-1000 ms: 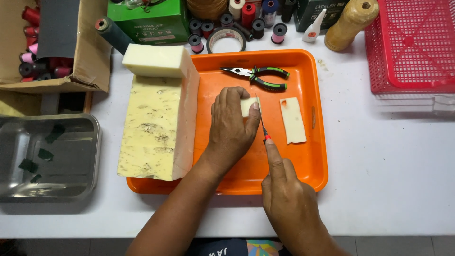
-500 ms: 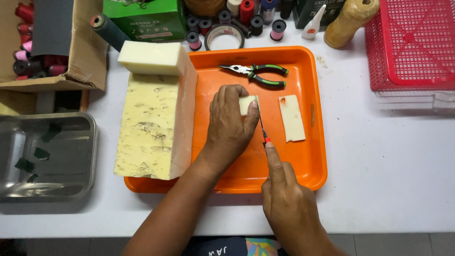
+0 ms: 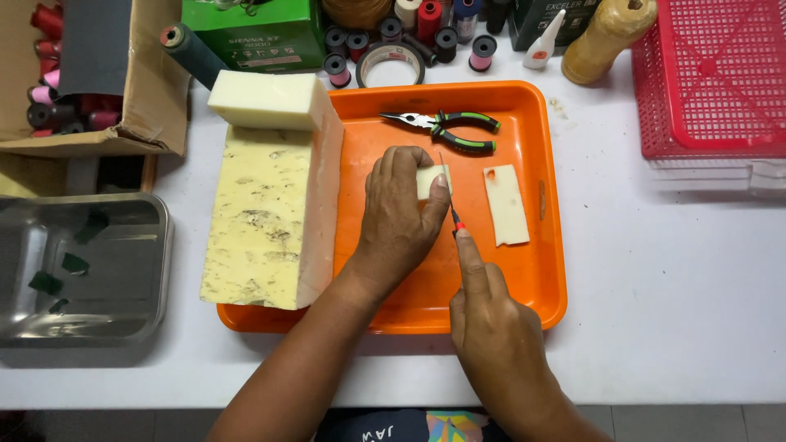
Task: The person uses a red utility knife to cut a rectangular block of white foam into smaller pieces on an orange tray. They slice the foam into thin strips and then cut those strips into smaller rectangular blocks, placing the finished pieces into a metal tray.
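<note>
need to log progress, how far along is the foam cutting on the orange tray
Done: one thin pale yellow foam slice lies cut on the orange plastic tray. In hand: the left hand presses a small foam block while the right hand runs a thin red-handled blade along its edge. Left: the large speckled yellow foam slab looks mostly uncut.

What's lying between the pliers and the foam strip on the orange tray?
Nothing: between the pliers and the foam strip, the head view shows only bare orange tray.
</note>
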